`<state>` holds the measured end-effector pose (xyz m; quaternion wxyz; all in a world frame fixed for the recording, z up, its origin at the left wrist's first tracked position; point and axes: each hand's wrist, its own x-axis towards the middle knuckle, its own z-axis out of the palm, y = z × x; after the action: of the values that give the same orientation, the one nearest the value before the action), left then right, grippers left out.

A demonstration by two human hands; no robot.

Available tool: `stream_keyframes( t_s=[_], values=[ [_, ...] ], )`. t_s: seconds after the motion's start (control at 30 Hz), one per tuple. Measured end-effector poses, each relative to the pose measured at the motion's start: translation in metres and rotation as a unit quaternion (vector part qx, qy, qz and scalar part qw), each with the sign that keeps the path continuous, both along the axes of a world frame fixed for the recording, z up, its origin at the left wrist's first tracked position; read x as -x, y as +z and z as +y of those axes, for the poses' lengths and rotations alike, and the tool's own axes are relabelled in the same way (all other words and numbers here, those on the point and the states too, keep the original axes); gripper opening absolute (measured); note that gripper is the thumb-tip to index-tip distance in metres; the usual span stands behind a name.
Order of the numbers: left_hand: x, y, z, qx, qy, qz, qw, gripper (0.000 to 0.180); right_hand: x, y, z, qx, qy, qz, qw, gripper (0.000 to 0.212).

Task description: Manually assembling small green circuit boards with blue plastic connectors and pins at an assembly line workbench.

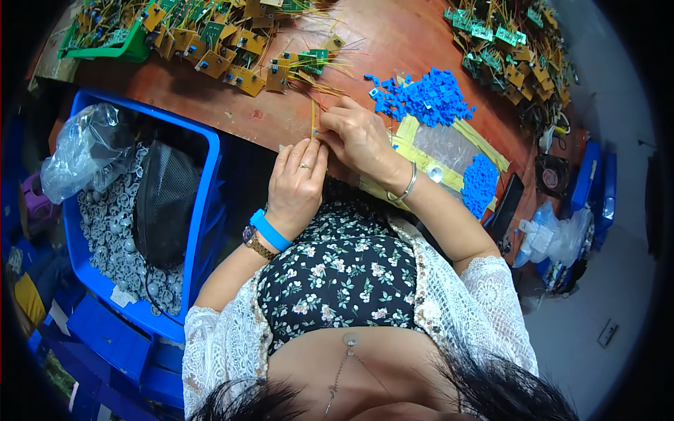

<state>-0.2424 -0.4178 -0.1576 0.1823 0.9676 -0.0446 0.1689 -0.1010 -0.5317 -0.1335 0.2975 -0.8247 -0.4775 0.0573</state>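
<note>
Both hands meet at the table's near edge with their fingertips pinched close together. My left hand is closed on thin yellow wires, which run up from its fingertips toward the circuit boards. Over it from the right, my right hand pinches at the same spot, where a speck of a small blue plastic piece shows between the fingers. The fingers hide most of this piece. Beyond the hands lie several brown circuit boards with wires, and a green board. Right of my right hand spreads a pile of blue plastic pieces.
A second pile of smaller blue pieces lies on a clear sheet edged with yellow tape. More wired boards hang at the far right. At left stands a blue crate of grey plastic parts, with a clear bag.
</note>
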Motion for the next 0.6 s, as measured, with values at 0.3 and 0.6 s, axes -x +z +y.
stream_keyframes(
  t_s=[0.3,0.6],
  values=[
    [-0.004,-0.003,0.003,0.021,0.002,-0.006,1.000,0.037,0.001,-0.005,-0.006,-0.021,-0.012,-0.015,1.000,0.011],
    [-0.035,0.029,0.014,0.179,-0.115,-0.052,0.976,0.045,-0.062,0.004,-0.038,0.011,-0.165,-0.163,0.973,0.010]
  ],
)
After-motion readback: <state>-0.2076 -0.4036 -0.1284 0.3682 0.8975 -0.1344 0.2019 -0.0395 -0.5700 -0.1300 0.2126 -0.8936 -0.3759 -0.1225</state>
